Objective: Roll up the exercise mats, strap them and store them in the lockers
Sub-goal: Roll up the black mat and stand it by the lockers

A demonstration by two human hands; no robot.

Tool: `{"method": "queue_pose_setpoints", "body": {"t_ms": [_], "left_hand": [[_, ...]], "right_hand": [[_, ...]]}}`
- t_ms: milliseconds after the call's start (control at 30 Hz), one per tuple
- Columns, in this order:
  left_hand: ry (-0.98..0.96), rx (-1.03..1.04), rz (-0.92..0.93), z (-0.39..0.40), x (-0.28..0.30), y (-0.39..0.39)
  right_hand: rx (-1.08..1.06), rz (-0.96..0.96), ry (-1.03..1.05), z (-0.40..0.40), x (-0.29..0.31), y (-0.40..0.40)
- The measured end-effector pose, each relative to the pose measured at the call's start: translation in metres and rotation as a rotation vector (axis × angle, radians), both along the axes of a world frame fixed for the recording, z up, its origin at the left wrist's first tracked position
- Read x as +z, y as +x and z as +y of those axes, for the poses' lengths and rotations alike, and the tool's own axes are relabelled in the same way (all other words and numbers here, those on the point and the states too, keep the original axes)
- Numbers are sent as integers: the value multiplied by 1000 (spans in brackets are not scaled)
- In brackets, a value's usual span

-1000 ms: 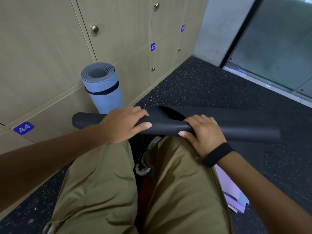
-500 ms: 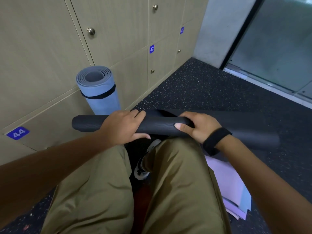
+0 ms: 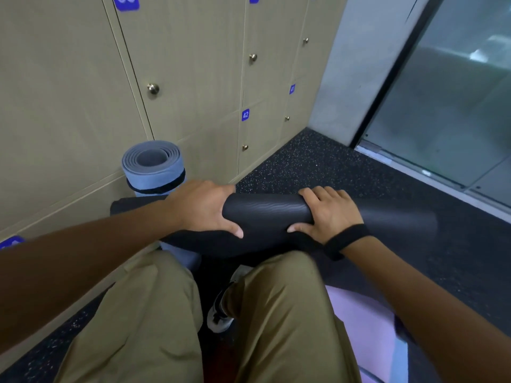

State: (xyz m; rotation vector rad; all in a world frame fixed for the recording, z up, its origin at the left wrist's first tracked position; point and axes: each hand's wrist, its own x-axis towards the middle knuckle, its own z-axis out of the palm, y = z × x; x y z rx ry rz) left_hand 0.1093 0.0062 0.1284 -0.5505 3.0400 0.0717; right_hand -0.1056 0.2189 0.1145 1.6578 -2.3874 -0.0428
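At frame centre, the left hand point(image 3: 203, 210) and right hand point(image 3: 330, 214) clamp around the black mat point(image 3: 265, 214) to keep its roll tight, the strapped blue mat point(image 3: 153, 168) propped against the lockers point(image 3: 193, 64).

The left hand point(image 3: 200, 207) is covering part of the black mat point(image 3: 265, 214); the blue mat's point(image 3: 153, 168) base is hiding behind it, locker label point(image 3: 126, 1) cut off.
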Motion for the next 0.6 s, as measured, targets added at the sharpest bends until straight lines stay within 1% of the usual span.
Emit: {"method": "queue_pose_setpoints", "body": {"t_ms": [67, 200, 300, 400, 500, 600], "left_hand": [[-18, 15, 23, -3, 24, -10], [-124, -8, 70, -2, 80, -20], [-157, -23, 84, 12, 121, -9], [-194, -43, 104, 32, 149, 12], [-230, -74, 104, 57, 169, 39], [-204, -88, 64, 82, 173, 69]], "right_hand": [[-16, 27, -35, -4, 21, -8], [-25, 53, -94, 1, 72, -14], [-17, 74, -137, 20, 108, -2], [-5, 115, -169, 47, 137, 21], [26, 155, -229, 79, 152, 50], [58, 175, -251, 110, 149, 80]]}}
